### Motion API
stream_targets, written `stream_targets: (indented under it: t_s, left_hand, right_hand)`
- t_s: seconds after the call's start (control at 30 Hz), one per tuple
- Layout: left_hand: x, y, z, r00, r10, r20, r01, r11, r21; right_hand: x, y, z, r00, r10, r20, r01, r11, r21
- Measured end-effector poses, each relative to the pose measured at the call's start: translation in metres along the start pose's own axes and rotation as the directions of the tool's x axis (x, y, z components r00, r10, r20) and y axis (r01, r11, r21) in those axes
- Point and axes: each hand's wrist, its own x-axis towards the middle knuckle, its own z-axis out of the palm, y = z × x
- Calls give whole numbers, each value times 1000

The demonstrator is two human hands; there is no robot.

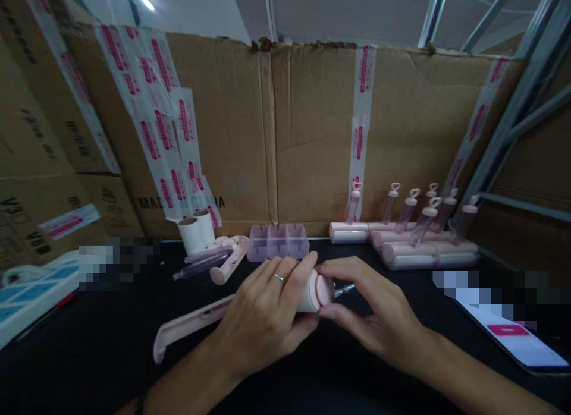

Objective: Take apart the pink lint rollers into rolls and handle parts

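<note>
My left hand [267, 302], a ring on one finger, is closed around a white roll [306, 298]. A round pink end cap [325, 291] sits at the roll's right end, with a darker pink line around its edge. My right hand [383, 302] grips this cap between thumb and fingers. A long pale pink piece with a bent end [191, 326] runs out to the left from beneath my left hand; whether it joins the roll is hidden. Just behind the right fingers shows a thin shiny metal piece [344, 289], its kind unclear.
At the back left stand white rolls [191, 236], with pink parts [229, 263] and purple translucent tubes [205, 263]. A purple divided box [279, 242] is behind my hands. Pink cylinders [428, 254] with clear heart-topped tubes stand right, near a phone [513, 332]. Cardboard [312, 135] walls the back.
</note>
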Motion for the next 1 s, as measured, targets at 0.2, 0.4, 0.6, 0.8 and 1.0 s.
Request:
stream_targets:
  t_s: [0.2,0.4,0.6,0.8,1.0]
  left_hand:
    - [3,-4,0,997,74,-39,-71,996,54]
    - [3,-6,-2,989,150,-16,-147,982,120]
    - [4,-9,-1,979,203,6,-201,966,165]
    - [6,-10,-3,973,228,35,-231,957,174]
    - [4,-11,-4,972,236,20,-236,962,138]
  right_hand:
    - [1,-1,-1,999,-45,17,45,999,24]
    - [3,1,-4,995,-84,57,90,990,-109]
    - [3,2,-8,989,-83,119,100,985,-144]
    - [3,6,-9,986,-66,152,76,995,-59]
    - [0,6,-4,992,-6,125,-4,997,80]
